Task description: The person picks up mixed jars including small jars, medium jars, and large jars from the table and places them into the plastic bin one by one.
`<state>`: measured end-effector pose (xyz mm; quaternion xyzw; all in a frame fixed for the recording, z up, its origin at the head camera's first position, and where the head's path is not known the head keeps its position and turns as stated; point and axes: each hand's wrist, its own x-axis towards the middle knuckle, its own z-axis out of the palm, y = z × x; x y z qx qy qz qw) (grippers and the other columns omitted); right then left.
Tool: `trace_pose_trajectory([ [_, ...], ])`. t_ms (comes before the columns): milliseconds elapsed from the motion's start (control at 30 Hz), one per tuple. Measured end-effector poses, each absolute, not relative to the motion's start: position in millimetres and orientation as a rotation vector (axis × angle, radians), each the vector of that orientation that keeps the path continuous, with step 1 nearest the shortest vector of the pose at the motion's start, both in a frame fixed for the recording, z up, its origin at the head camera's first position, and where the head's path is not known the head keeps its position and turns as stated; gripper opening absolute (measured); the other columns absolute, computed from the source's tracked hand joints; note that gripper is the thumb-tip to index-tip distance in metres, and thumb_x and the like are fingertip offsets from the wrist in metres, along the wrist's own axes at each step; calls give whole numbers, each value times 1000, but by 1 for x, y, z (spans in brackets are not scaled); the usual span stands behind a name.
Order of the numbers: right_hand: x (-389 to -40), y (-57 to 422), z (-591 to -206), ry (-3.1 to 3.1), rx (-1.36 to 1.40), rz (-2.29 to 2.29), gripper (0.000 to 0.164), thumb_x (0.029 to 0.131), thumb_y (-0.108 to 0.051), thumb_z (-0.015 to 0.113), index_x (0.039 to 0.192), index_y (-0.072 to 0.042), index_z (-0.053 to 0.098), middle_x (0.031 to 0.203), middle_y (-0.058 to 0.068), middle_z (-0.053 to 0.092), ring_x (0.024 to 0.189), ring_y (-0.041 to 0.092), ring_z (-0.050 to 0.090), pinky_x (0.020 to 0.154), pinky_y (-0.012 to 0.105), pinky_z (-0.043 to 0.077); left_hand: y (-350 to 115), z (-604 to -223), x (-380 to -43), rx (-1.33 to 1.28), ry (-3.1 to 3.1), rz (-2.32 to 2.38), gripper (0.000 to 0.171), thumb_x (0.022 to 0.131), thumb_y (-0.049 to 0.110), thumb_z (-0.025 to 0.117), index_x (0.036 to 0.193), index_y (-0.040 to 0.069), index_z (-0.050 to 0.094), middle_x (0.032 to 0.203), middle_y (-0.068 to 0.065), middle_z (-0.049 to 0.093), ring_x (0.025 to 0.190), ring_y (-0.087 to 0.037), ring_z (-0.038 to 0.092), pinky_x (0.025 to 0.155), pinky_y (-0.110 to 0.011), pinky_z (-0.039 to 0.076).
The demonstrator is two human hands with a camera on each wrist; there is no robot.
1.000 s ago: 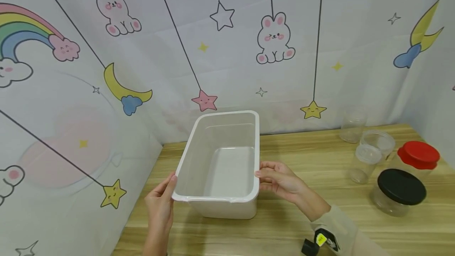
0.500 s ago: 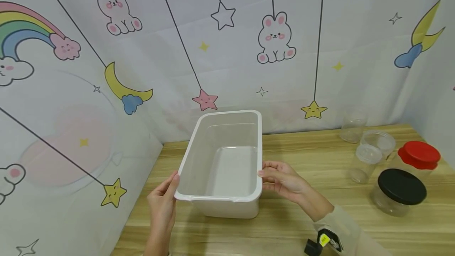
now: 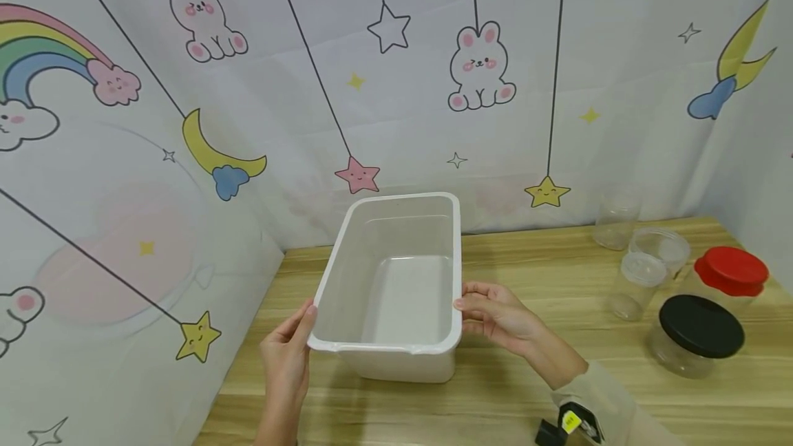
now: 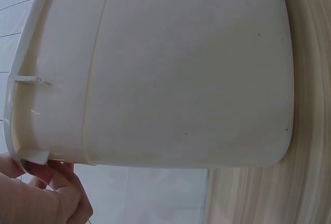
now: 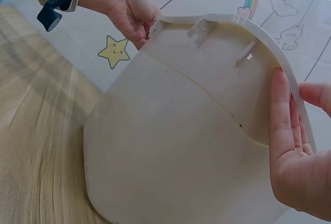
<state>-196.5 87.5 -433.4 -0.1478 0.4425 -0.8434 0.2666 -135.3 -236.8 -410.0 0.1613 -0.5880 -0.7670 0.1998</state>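
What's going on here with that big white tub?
A person is holding the white tub by its rim with both hands. The left-hand grip is at the near left corner, the right-hand grip along the right side. Nothing shows inside the tub. On the wooden table, off to the right, stand a black-lidded jar, a red-lidded jar and some clear containers, with neither hand touching them.
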Motion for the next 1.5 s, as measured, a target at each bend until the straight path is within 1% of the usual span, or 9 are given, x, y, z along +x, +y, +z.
trace_pose_trajectory([
  [300, -196, 91, -433, 1193, -432, -2270, 13, 98, 5, 53, 104, -3, 62, 95, 5, 70, 85, 15, 69, 76, 30, 58, -235, -411, -135, 442, -1638, -2142, 25, 93, 4, 69, 115, -8, 68, 105, 0, 73, 96, -11, 68, 81, -23, 55],
  [467, -196, 93, -434, 1197, -441, -2270, 16, 98, 5, 52, 103, -5, 63, 95, 4, 70, 87, 15, 69, 77, 30, 58, -233, -412, -135, 436, -1637, -2143, 21, 92, 4, 70, 112, -5, 71, 109, -3, 73, 98, -11, 68, 82, -23, 55],
  [767, -195, 96, -433, 1200, -432, -2270, 15, 98, 5, 53, 104, -5, 63, 96, 4, 70, 88, 15, 69, 78, 30, 58, -230, -410, -133, 439, -1649, -2140, 20, 93, 5, 70, 111, -3, 71, 109, -3, 73, 98, -11, 68, 83, -23, 55],
  [967, -194, 98, -433, 1202, -421, -2270, 14, 98, 5, 53, 105, -4, 63, 97, 5, 70, 89, 16, 69, 79, 31, 58, -228, -411, -133, 425, -1671, -2127, 30, 93, 6, 70, 117, -10, 65, 105, -2, 74, 97, -12, 69, 85, -24, 55],
  [1167, -194, 99, -434, 1188, -426, -2276, 14, 97, 5, 53, 104, -3, 62, 96, 5, 70, 87, 15, 69, 78, 31, 58, -226, -413, -132, 435, -1692, -2106, 39, 93, 9, 71, 123, -14, 59, 107, -2, 73, 99, -13, 69, 85, -25, 54],
  [1333, -194, 101, -434, 1190, -425, -2271, 14, 97, 5, 53, 104, -3, 63, 97, 6, 70, 88, 16, 69, 78, 31, 58, -225, -413, -131, 421, -1687, -2113, 40, 93, 8, 70, 123, -16, 58, 114, -6, 71, 102, -12, 68, 86, -25, 54],
  [1500, -194, 103, -433, 1186, -432, -2269, 13, 98, 4, 54, 103, -3, 63, 97, 5, 70, 88, 15, 69, 78, 30, 58, -223, -412, -131, 418, -1655, -2128, 37, 93, 6, 70, 121, -15, 59, 113, -6, 71, 101, -12, 68, 85, -24, 54],
])
